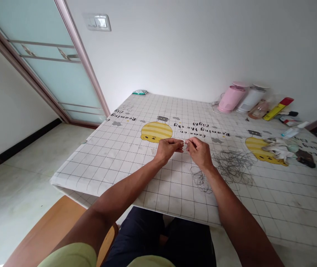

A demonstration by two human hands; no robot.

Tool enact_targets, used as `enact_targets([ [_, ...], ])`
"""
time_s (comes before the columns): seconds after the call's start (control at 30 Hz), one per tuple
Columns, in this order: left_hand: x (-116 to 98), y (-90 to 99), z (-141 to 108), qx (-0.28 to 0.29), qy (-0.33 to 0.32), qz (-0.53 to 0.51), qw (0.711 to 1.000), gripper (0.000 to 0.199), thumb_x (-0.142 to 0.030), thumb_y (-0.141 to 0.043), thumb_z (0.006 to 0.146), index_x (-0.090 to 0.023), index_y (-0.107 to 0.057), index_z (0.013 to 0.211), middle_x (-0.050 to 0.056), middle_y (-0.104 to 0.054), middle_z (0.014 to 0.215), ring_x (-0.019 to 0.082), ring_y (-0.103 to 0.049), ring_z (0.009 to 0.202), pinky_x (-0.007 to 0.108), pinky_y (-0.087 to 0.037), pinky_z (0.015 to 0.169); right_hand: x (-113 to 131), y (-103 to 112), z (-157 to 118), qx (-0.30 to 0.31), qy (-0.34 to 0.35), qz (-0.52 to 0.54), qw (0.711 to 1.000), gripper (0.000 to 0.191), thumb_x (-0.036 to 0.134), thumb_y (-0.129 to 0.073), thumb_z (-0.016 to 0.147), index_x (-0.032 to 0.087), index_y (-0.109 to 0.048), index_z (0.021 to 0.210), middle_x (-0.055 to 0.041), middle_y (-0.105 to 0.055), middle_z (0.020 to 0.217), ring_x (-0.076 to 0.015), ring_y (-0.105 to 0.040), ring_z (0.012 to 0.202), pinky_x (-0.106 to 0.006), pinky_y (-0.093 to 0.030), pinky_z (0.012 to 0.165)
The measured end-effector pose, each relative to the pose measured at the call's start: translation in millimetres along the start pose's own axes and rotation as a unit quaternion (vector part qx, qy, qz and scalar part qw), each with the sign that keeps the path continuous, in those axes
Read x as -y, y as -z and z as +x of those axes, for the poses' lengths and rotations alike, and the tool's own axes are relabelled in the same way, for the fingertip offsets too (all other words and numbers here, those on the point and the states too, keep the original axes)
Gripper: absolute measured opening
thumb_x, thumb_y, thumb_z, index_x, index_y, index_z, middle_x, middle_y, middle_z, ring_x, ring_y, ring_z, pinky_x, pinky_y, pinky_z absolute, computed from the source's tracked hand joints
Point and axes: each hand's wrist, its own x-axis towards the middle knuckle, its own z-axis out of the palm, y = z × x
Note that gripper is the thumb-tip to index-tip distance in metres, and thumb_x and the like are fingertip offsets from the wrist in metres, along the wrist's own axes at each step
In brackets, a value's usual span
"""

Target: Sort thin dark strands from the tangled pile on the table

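Observation:
My left hand (pixel 169 149) and my right hand (pixel 198 150) meet fingertip to fingertip above the table, a small gap between them. Both are closed in a pinch. Something very thin, perhaps a strand, seems to show between the fingertips, but it is too small to make out. Just right of my right hand lies a loose tangle of thin dark wire-like strands (pixel 232 165). A smaller coil of the same strands (pixel 201 181) sits beside my right forearm, partly hidden by it.
A checked tablecloth (pixel 105 163) with yellow bear prints covers the table. Along the wall stand a pink device (pixel 232 98), a white device (pixel 251 98), a bottle (pixel 258 109) and a yellow-red box (pixel 278 109). Farther right lie a crumpled cloth (pixel 279 148) and a clear bottle (pixel 294 129).

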Motion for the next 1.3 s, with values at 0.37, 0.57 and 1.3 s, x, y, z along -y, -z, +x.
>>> enact_targets([
  [0.37,-2,7.8,2,-0.022,0.066,0.096,0.993,0.021,-0.033,-0.077,0.09,-0.013,-0.078,0.092,0.015,-0.078,0.103,0.021,-0.071,0.084,0.031,-0.061,0.063,-9,-1,3,0.023,-0.127,0.158,0.979,0.032,0.05,-0.067,0.098,0.019,-0.07,0.088,-0.001,-0.066,0.07,-0.012,-0.053,0.05,-0.023,-0.036,0.043],
  [0.57,4,41.0,3,0.049,-0.087,0.386,0.917,0.018,-0.015,-0.063,0.091,-0.015,-0.081,0.095,0.008,-0.079,0.088,0.019,-0.069,0.077,0.03,-0.055,0.075,-1,-4,20,0.011,-0.187,0.207,0.96,0.03,0.047,-0.075,0.09,0.018,-0.07,0.086,0.0006,-0.061,0.065,-0.0098,-0.048,0.043,-0.021,-0.03,0.034],
  [1.3,44,62.5,9,0.234,-0.185,0.521,0.8,0.021,-0.019,-0.07,0.09,-0.019,-0.072,0.111,0.011,-0.078,0.108,0.033,-0.072,0.104,0.039,-0.058,0.077,37,-288,276,0.085,-0.315,0.08,0.942,0.016,0.01,-0.077,0.095,0.014,-0.063,0.101,-0.0024,-0.066,0.06,-0.0136,-0.062,0.043,-0.02,-0.051,0.041],
])
